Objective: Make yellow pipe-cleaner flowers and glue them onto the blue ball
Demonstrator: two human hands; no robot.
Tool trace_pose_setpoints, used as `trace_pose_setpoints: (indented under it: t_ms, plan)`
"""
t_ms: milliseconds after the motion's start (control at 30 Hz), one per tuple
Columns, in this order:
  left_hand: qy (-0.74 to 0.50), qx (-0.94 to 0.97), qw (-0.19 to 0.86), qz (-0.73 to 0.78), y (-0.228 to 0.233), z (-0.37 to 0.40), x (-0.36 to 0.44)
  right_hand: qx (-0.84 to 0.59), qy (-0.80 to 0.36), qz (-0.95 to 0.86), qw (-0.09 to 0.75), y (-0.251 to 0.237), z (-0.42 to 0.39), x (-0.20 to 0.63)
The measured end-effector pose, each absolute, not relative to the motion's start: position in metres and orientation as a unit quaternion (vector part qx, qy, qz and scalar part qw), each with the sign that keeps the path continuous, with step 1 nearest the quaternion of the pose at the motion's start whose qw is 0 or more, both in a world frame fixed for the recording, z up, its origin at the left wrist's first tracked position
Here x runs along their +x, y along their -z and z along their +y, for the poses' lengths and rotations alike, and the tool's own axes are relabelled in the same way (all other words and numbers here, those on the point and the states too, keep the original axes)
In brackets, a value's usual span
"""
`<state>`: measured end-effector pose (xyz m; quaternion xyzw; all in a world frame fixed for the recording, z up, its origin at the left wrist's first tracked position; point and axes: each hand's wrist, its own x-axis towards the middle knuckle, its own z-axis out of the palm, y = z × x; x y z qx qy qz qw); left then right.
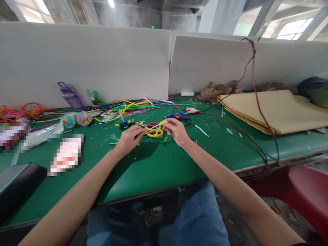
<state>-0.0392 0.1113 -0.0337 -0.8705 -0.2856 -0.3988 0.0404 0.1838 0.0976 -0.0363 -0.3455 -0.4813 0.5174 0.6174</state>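
Above the littered green table (164, 174), the left hand (128, 139) and right hand (178, 132) both pinch a looped yellow piece (159, 133). White boards (102, 61) line the far edge; beyond stand a pillar (217, 18) and bright windows (294, 30).

Craft workshop, by look of it, in bare concrete building. I sit at green counter (159, 172) strewn with coloured strips (128, 106), orange strands (25, 111), white scraps (202, 130). Blue glue gun (177, 117) just beyond my right fingers (171, 125); stack of brown paper (276, 111) further right. White boards (84, 61) along counter's far side. Over them: concrete ceiling (138, 15), thick pillar (216, 17), bright windows (294, 29). Red stool (311, 191) by counter, littered floor (234, 222) below.
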Motion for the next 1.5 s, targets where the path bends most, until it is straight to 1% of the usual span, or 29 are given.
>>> trace_pose_setpoints:
  t_ms: [467,667,1500]
  plan:
    - [0.395,-0.874,0.039,-0.279,0.0341,0.1094,-0.0394,-0.356,-0.501,-0.492,0.616,0.0352,0.0973,0.1842]
    - [0.386,-0.876,0.022,-0.288,0.0342,0.1093,-0.0393,-0.36,-0.502,-0.494,0.612,0.0366,0.098,0.1849]
    - [0.39,-0.87,0.028,-0.301,0.0319,0.1083,-0.0393,-0.38,-0.487,-0.515,0.595,0.0357,0.0962,0.1858]
